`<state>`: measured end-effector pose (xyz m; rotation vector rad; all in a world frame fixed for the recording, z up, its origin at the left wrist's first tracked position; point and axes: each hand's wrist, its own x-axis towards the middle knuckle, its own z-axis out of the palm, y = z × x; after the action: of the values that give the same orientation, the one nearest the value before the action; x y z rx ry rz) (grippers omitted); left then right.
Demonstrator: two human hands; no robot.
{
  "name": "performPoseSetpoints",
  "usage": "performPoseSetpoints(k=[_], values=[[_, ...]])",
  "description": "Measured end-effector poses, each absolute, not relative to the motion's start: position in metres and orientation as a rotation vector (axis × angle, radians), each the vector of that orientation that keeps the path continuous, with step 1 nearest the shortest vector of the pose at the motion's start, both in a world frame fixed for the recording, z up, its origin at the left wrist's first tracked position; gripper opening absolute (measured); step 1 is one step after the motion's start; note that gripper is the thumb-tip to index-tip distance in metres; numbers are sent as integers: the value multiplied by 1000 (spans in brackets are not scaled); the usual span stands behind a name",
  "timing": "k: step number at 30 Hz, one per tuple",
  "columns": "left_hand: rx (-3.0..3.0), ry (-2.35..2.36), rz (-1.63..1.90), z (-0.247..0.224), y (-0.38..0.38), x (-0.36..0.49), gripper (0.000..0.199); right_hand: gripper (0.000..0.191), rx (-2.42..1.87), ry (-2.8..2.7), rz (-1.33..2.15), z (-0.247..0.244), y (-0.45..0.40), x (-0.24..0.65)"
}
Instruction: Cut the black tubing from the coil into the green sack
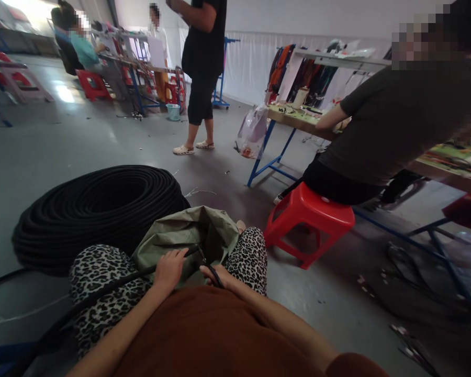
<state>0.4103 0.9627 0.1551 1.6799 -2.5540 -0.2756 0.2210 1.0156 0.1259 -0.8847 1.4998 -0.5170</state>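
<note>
My left hand (169, 270) is closed around a black cable (115, 285) that runs over my left thigh. The cable's end sticks out past my fingers. In my right hand (224, 277) is a pair of scissors (215, 274) with black handles, its blades beside the cable end. Whether the blades touch the cable I cannot tell. Below both hands, an olive-green sack (196, 222) gapes between my knees. A large coil of black cable (98, 209) lies on the floor to the left, just beyond my left knee.
Close on the right, a person in dark clothes sits on a red stool (310, 220) at a workbench (290, 118). A plastic bag (253, 128) hangs at its end. Another person stands ahead. Further people sit at tables back left. Scraps (408, 340) lie on the floor at right.
</note>
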Motion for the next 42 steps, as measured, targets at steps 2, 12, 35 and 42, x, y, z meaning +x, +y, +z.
performPoseSetpoints(k=[2,12,35,42], values=[[1675,-2561,-276,154,963,409,40,36,-878,1463,-512,124,1015,221],[1666,-2592,-269,152,964,409,40,38,-832,1459,-501,136,1014,224],[1682,-2649,-236,148,964,410,41,36,-809,1449,-499,135,1013,224],[1648,-2654,-247,147,963,411,39,39,-829,1465,-448,132,1011,224]])
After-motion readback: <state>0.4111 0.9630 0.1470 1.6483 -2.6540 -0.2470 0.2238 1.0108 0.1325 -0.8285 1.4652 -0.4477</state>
